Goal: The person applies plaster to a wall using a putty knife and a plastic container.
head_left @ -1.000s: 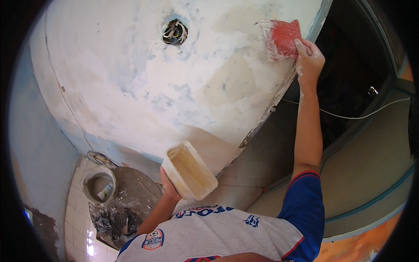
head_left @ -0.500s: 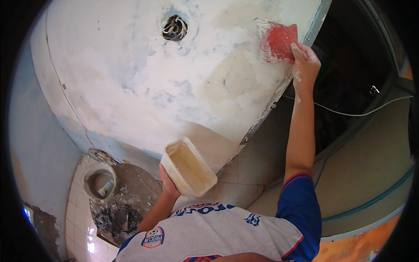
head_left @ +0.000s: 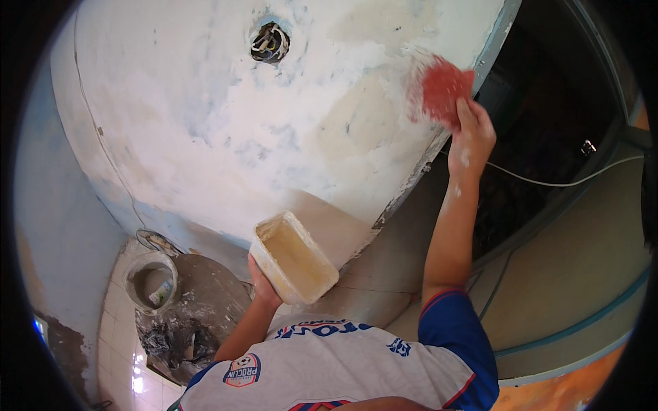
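My right hand point(head_left: 469, 137) grips a red putty scraper point(head_left: 445, 89), smeared with white compound and blurred by motion, against the patched white wall point(head_left: 240, 130) near its right edge. My fingers are pinched on the lower right part of the blade. My left hand point(head_left: 264, 284) holds a pale plastic tub point(head_left: 295, 257) low in front of the wall, with a thin coating of beige paste inside. Up and to the left of the scraper, a round hole point(head_left: 269, 43) in the wall has bunched wires in it.
Lower left, a bucket point(head_left: 152, 282) and crumpled dark plastic point(head_left: 179, 344) lie on a stained grey board point(head_left: 216, 294) over floor tiles point(head_left: 116, 342). A cable runs down the wall at left. A dark opening point(head_left: 548, 109) and a white cord point(head_left: 562, 182) are at right.
My right hand and the scraper have moved down and slightly left along the wall's edge. My left hand and the tub have shifted slightly up and left in the view.
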Tool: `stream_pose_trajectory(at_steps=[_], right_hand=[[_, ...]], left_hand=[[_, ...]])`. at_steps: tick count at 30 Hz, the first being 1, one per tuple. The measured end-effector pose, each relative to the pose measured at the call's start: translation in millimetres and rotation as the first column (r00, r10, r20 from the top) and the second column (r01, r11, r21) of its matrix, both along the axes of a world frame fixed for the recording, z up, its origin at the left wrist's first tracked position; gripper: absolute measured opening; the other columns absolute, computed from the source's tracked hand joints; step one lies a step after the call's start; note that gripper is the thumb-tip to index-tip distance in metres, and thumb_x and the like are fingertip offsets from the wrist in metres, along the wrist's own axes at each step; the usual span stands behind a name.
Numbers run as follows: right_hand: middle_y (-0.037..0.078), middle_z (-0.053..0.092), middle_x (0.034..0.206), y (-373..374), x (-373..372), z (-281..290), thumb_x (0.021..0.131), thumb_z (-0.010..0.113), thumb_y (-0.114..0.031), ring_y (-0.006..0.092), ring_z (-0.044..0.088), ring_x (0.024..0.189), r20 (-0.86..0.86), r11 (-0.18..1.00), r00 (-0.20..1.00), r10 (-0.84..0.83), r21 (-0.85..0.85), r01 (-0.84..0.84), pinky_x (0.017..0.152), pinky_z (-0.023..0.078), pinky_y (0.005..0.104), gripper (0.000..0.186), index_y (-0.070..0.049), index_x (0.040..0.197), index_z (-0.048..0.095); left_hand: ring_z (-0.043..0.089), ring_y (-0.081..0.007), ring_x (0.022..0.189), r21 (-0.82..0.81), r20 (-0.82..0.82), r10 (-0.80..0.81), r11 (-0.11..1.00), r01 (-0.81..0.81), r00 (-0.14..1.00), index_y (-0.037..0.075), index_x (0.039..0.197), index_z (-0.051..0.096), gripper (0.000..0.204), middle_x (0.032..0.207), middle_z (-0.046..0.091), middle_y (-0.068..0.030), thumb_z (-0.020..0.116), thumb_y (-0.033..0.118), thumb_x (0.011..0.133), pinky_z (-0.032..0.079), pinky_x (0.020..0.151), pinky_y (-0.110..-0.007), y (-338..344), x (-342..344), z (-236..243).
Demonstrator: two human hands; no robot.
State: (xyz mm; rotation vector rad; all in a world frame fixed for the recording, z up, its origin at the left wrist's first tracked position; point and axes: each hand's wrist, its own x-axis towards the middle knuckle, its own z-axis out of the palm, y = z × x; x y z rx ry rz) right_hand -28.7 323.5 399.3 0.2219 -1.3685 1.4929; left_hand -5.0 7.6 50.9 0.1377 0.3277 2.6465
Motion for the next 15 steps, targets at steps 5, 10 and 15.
stream_pose_trajectory(at_steps=[5, 10, 15], right_hand=[[0.012, 0.071, 0.103, -30.3, 58.1, -98.5, 0.095, 0.068, -0.006, 0.0157, 0.067, 0.083, 0.117, 0.993, 0.987, 0.113, -0.04, -0.109, 0.068, 0.057, 0.0309, 0.016, 0.005, 0.106, 0.064], [0.019, 0.07, 0.106, -59.7, 91.1, -163.2, 0.088, 0.065, 0.004, 0.0297, 0.07, 0.092, -0.048, 0.804, 0.997, -0.057, 0.59, 0.075, 0.08, 0.059, 0.0387, 0.018, 0.002, 0.106, 0.063], [0.021, 0.066, 0.117, -57.4, 123.2, -197.6, 0.088, 0.061, 0.002, 0.0416, 0.067, 0.105, -0.181, 0.443, 0.979, -0.094, 0.873, 0.204, 0.09, 0.058, 0.0503, 0.021, -0.005, 0.107, 0.06]], left_hand=[[0.046, -0.0314, 0.139, 0.024, 0.0, 0.005, 1.0, -0.005, 1.0, 0.016, 0.156, 0.036, 0.078, 0.154, 0.045, -0.0087, 0.019, 0.068, 0.1, 0.038, 0.116, -0.048, 13.3, -2.8, 0.3], [0.043, -0.034, 0.141, 0.003, 0.058, 0.038, 0.999, -0.038, 0.998, 0.015, 0.157, 0.034, 0.083, 0.157, 0.042, -0.012, 0.019, 0.072, 0.098, 0.035, 0.118, -0.05, 6.2, 3.7, -4.8], [0.045, -0.0337, 0.14, -0.097, 0.082, 0.018, 0.995, -0.01, 0.996, 0.013, 0.156, 0.035, 0.088, 0.155, 0.043, -0.0129, 0.02, 0.076, 0.097, 0.037, 0.116, -0.049, 11.7, -16.8, -7.7]])
